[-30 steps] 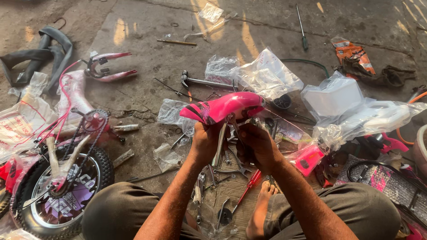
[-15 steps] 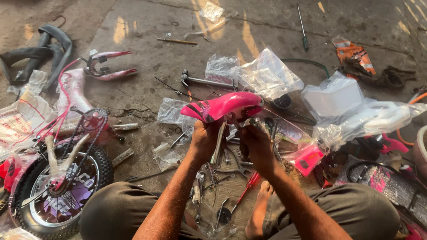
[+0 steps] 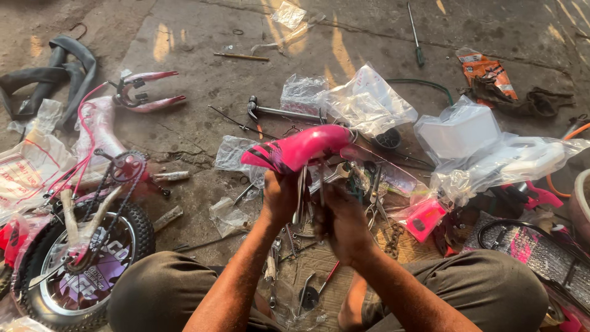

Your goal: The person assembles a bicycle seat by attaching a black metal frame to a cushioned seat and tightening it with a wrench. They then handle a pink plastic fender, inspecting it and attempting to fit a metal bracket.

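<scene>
A pink bicycle fender [image 3: 299,149] with dark stripes is held up in front of me by its thin metal stays [image 3: 302,193]. My left hand [image 3: 278,198] grips under its near end, around the stays. My right hand [image 3: 342,218] is closed on the stays just to the right of the left hand. Both hands hover above a litter of tools on the concrete floor [image 3: 203,43].
A small bicycle wheel with chain and pink frame [image 3: 86,246] lies at the left. Another pink fender piece [image 3: 144,92], black inner tube [image 3: 55,74], plastic bags [image 3: 369,101], a hammer [image 3: 279,112], pliers and wrenches [image 3: 375,190] surround me. My knees fill the bottom edge.
The fender has tilted slightly and stayed in my hands. My right hand has slid down and closed tighter on the stays next to the left hand.
</scene>
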